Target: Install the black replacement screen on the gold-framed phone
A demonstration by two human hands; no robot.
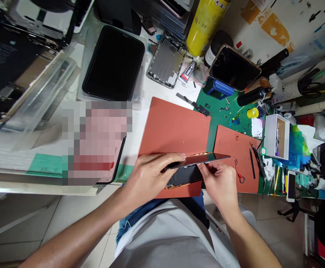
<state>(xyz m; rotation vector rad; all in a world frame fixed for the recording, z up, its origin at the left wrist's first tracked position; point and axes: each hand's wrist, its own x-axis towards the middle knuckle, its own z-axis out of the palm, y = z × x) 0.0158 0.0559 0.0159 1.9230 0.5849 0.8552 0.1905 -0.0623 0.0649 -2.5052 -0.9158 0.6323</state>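
An opened phone lies between my hands above the terracotta work mat (176,126). Its dark screen panel (207,159) is lifted at an angle from the gold-edged phone body (183,176), whose black inside shows in the gap. My left hand (148,173) is closed round the left end, fingers on top of the panel and thumb below. Against the right part, my right hand (221,180) has its thumb and bent fingers pressed together at the panel's lower edge. Its fingertips are partly hidden, so their exact grip inside the gap is unclear.
A second terracotta mat (224,149) bears a red-handled tool (240,179) and a black pen-like tool (252,163). Behind stand a tablet-like black screen (113,63), a bare phone frame (166,59), a glue tube (189,70) and a phone on a blue stand (220,88).
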